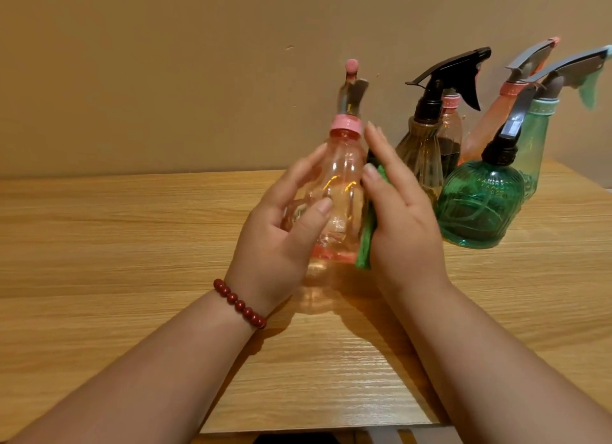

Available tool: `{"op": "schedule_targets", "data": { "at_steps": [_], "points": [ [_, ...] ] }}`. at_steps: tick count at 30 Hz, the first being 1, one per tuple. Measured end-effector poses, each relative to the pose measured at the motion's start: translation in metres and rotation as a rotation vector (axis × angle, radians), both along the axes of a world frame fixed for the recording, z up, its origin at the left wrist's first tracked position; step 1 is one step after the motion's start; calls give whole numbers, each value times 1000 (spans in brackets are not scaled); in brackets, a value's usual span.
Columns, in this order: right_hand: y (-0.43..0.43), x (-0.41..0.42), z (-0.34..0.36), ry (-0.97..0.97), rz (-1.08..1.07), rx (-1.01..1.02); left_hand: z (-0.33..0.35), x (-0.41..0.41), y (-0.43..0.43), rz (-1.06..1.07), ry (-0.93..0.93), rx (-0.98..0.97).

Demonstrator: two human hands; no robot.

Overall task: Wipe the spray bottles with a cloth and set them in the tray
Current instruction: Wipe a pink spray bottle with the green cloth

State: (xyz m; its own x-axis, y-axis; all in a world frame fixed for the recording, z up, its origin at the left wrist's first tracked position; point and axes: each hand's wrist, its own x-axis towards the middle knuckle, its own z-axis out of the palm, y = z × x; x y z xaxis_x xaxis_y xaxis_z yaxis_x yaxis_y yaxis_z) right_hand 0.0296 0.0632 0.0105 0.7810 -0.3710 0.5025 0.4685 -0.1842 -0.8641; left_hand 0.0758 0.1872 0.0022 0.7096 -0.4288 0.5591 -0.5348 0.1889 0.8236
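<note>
A clear pink spray bottle (341,185) with a pink collar and grey trigger head is held upright just above the wooden table (132,245). My left hand (281,231) grips its left side, thumb across the front. My right hand (397,208) presses a folded green cloth (366,245) flat against the bottle's right side, fingers straight, thumb on the cloth's top edge. Most of the cloth is hidden behind my right palm. No tray is in view.
Several other spray bottles stand grouped at the back right: a round green one (480,208), a brown ribbed one (419,152) with a black trigger, a pale green one (536,139) and pink ones (480,135) behind. A wall rises behind the table.
</note>
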Motion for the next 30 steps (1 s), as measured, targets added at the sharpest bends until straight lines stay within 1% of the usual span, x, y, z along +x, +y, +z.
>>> {"op": "schedule_targets", "data": {
  "at_steps": [1, 3, 6, 8, 10, 13, 16, 18, 21, 22, 24, 26, 29, 30],
  "points": [
    [-3, 0, 1, 8, 3, 32, 0, -1, -1, -10, -17, 9],
    [-3, -1, 2, 7, 6, 3, -1, -1, -2, 9, -40, -12],
    [8, -2, -2, -1, 20, -186, 0, 2, 0, 91, -18, -72],
    [13, 0, -5, -3, 21, -241, 0, 4, 1, 139, -42, -64],
    [10, 2, -4, -11, 18, -171, 0, 4, 2, 136, -78, -20],
    [0, 2, 0, -5, 35, -8, -1, 2, 2, 109, -145, 64],
    [-5, 1, 3, 7, 44, 101, -2, 1, 2, 102, -190, 102],
    [-3, 0, 1, 18, 62, 107, -4, 1, 2, 140, -205, 100],
    [4, 0, -1, 49, 71, -32, -6, 4, 3, 237, -204, 98],
    [6, 1, -2, 50, 68, -47, -6, 5, 3, 254, -207, 106],
    [6, 1, -1, 36, 81, 12, -5, 5, 3, 242, -200, 111],
    [1, 0, 1, 47, 110, 141, -4, 4, 4, 193, -184, 97],
    [-8, 2, 1, 69, 42, 200, -2, 2, 4, 108, -188, 91],
    [-9, 2, 2, 81, 36, 250, -2, 1, 4, 78, -187, 89]
  ]
}}
